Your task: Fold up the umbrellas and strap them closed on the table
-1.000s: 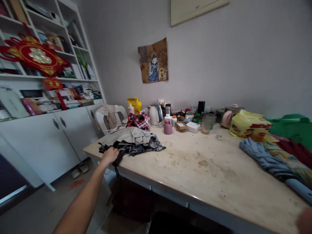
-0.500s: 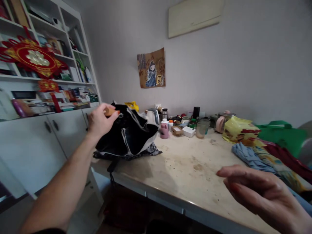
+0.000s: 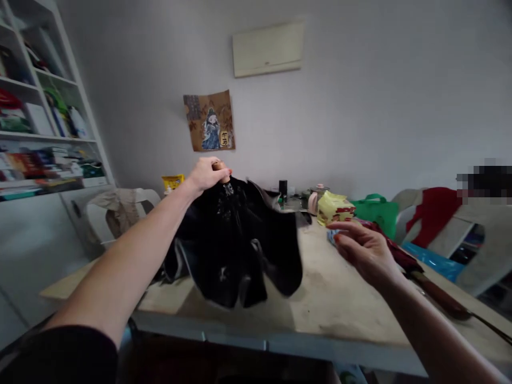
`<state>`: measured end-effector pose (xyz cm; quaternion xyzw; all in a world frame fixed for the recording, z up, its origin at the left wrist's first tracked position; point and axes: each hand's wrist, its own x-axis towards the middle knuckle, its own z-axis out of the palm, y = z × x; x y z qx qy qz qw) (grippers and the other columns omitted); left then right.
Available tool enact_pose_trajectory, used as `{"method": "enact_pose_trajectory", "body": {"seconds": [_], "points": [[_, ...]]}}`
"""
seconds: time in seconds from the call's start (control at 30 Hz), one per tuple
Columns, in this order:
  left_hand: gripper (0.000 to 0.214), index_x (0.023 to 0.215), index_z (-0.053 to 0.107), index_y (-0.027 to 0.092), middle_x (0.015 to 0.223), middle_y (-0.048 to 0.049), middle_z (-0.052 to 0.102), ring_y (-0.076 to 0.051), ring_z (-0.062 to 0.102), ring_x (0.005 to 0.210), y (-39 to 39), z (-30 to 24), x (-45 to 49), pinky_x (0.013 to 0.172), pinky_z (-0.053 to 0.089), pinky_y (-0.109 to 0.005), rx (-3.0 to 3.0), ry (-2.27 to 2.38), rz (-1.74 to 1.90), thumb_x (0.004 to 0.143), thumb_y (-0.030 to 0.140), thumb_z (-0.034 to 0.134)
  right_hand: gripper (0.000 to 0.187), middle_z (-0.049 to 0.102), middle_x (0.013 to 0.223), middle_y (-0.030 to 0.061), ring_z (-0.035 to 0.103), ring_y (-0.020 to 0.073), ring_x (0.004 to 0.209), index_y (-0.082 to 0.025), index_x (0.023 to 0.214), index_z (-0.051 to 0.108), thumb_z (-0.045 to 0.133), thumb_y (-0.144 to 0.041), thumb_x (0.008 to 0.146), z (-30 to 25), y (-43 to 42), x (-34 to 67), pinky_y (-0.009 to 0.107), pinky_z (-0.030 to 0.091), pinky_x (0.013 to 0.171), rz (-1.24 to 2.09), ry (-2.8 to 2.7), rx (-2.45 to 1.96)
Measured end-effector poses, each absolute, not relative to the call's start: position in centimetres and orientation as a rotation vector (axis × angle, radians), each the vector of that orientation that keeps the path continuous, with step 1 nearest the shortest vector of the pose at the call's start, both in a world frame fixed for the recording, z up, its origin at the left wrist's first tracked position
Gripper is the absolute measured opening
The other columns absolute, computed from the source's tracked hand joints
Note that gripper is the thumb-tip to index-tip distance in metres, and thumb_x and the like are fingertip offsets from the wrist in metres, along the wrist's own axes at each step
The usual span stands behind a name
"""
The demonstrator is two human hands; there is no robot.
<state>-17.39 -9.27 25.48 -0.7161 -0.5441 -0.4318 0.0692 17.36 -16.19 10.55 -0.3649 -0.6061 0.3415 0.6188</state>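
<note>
My left hand (image 3: 207, 173) is closed round the wooden handle of a black folding umbrella (image 3: 236, 242) and holds it up over the table (image 3: 340, 304). The umbrella's loose black canopy hangs down from my fist, its folds spread and slack. My right hand (image 3: 362, 248) hovers to the right of the canopy, fingers apart and slightly curled, holding nothing. A short gap separates it from the fabric.
On the table's right side lie a dark red umbrella (image 3: 424, 280), a yellow bag (image 3: 335, 208) and a green bag (image 3: 376, 210). A kettle and jars stand near the wall. A white chair (image 3: 116, 213) and bookshelves (image 3: 36, 133) are to the left.
My left hand has lifted the black umbrella off the table and brought it in front of me. My right hand has risen toward the canopy. My view has swung to the right.
</note>
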Motion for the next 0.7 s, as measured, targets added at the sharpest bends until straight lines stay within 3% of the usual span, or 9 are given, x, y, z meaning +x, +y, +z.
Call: {"method": "enact_pose_trajectory", "body": {"seconds": [0.13, 0.2, 0.3, 0.4, 0.47, 0.57, 0.63, 0.7], "points": [[0.012, 0.075, 0.067, 0.017, 0.068, 0.0008, 0.066, -0.014, 0.056, 0.064, -9.3, 24.9, -13.1, 0.066, 0.041, -0.025, -2.444, -1.377, -0.858, 0.066, 0.024, 0.071, 0.034, 0.049, 0.058, -0.0027, 0.034, 0.0072, 0.047, -0.014, 0.098, 0.068, 0.067, -0.035, 0.072, 11.3, -14.6, 20.0, 0.022, 0.025, 0.044, 0.604, -1.233, -0.859], [0.015, 0.081, 0.069, 0.017, 0.07, 0.0015, 0.066, -0.014, 0.057, 0.066, -9.5, 24.1, -11.2, 0.067, 0.041, -0.025, -2.546, -1.282, -0.759, 0.067, 0.024, 0.07, 0.039, 0.057, 0.068, 0.0015, 0.044, 0.01, 0.052, -0.014, 0.104, 0.068, 0.064, -0.039, 0.074, 12.1, -13.4, 20.4, 0.023, 0.034, 0.048, 0.467, -1.283, -0.906], [0.017, 0.081, 0.069, 0.018, 0.068, 0.0022, 0.064, -0.014, 0.058, 0.065, -9.3, 23.1, -9.4, 0.067, 0.041, -0.024, -2.652, -1.245, -0.659, 0.065, 0.023, 0.069, 0.056, 0.064, 0.105, 0.0115, 0.061, 0.021, 0.087, -0.018, 0.125, 0.061, 0.065, -0.043, 0.075, 13.1, -11.1, 19.7, 0.033, 0.051, 0.072, 0.205, -1.569, -0.953], [0.02, 0.084, 0.069, 0.016, 0.069, 0.0011, 0.065, -0.013, 0.057, 0.064, -8.7, 23.0, -8.9, 0.064, 0.042, -0.024, -2.821, -1.264, -0.686, 0.067, 0.027, 0.068, 0.059, 0.059, 0.126, 0.0131, 0.058, 0.0264, 0.112, -0.02, 0.127, 0.063, 0.069, -0.04, 0.072, 13.5, -8.9, 18.5, 0.041, 0.047, 0.096, 0.156, -2.065, -0.928], [0.025, 0.087, 0.069, 0.014, 0.07, -0.0001, 0.066, -0.012, 0.057, 0.063, -8.3, 23.5, -9.5, 0.062, 0.043, -0.024, -2.917, -1.312, -0.79, 0.068, 0.03, 0.068, 0.04, 0.068, 0.109, 0.0107, 0.063, 0.0238, 0.099, -0.018, 0.107, 0.072, 0.066, -0.039, 0.073, 13.4, -7.6, 18.4, 0.038, 0.049, 0.092, 0.351, -2.331, -0.943], [0.027, 0.085, 0.068, 0.013, 0.07, -0.001, 0.065, -0.012, 0.057, 0.063, -7.9, 24.7, -11.8, 0.061, 0.044, -0.025, -2.917, -1.388, -0.998, 0.065, 0.032, 0.07, 0.033, 0.065, 0.068, 0.0038, 0.056, 0.0141, 0.06, -0.013, 0.079, 0.073, 0.063, -0.044, 0.074, 13.3, -5.7, 20.6, 0.027, 0.046, 0.06, 0.655, -2.238, -1.079], [0.025, 0.08, 0.067, 0.014, 0.068, -0.0012, 0.064, -0.013, 0.057, 0.062, -7.9, 25.7, -13.9, 0.06, 0.044, -0.026, -2.833, -1.467, -1.227, 0.062, 0.03, 0.072, 0.036, 0.057, 0.056, 0.0004, 0.045, 0.0096, 0.049, -0.012, 0.073, 0.072, 0.069, -0.047, 0.068, 13.2, -4.5, 23.2, 0.023, 0.035, 0.048, 0.69, -1.975, -1.157], [0.024, 0.079, 0.066, 0.015, 0.067, -0.0014, 0.063, -0.012, 0.054, 0.058, -8.0, 26.5, -15.7, 0.055, 0.042, -0.026, -2.697, -1.53, -1.557, 0.06, 0.027, 0.074, 0.031, 0.058, 0.056, 0.0007, 0.045, 0.0094, 0.049, -0.012, 0.07, 0.072, 0.075, -0.042, 0.061, 13.2, -3.5, 25.7, 0.022, 0.033, 0.046, 0.68, -1.726, -1.178]]}}
